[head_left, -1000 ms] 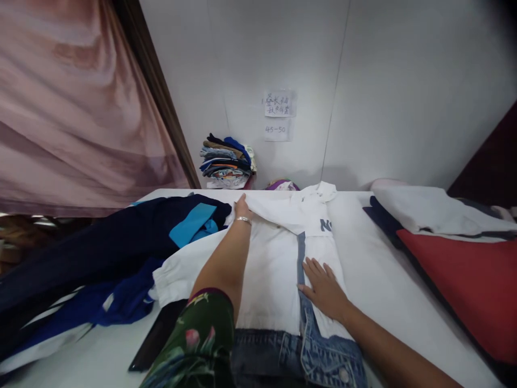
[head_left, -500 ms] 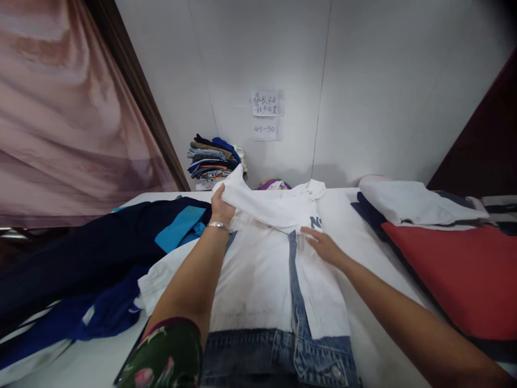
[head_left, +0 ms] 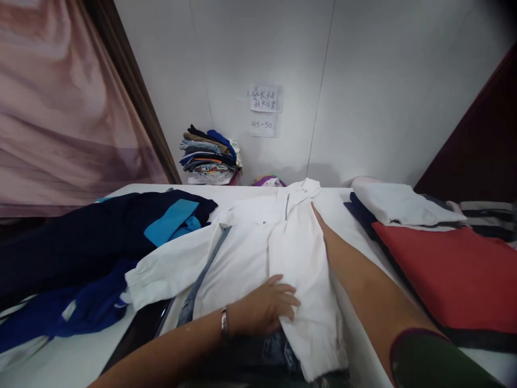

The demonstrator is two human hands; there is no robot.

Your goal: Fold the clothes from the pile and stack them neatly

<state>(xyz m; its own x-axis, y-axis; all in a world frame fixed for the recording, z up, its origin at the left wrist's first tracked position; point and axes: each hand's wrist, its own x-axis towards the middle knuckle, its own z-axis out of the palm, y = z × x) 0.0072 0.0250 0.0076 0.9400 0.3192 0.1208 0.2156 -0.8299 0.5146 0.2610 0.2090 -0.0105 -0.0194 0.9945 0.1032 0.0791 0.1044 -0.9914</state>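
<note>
A white jacket [head_left: 238,253] with blue denim trim lies in front of me, its collar [head_left: 305,186] toward the wall. One white sleeve [head_left: 169,264] reaches out to the left; the other [head_left: 311,312] runs down the right side over the front. My left hand [head_left: 269,304], with a silver bracelet at the wrist, rests on the lower front by the right sleeve's edge, fingers spread. Beside the right shoulder, my right hand [head_left: 318,218] touches the jacket's edge. Its fingers are mostly hidden behind the white cloth.
Dark navy and blue garments [head_left: 100,226] lie heaped on the left. On the right are flat red [head_left: 448,275] and white [head_left: 404,202] garments. Behind, a folded clothes stack [head_left: 210,153] stands near the wall, below paper signs [head_left: 264,110]. A pink curtain [head_left: 72,97] hangs at left.
My left hand has left the upper left of the jacket and come down to its lower front. My right hand has moved up toward the shoulder. The white cloth lies flatter, its lettering out of sight.
</note>
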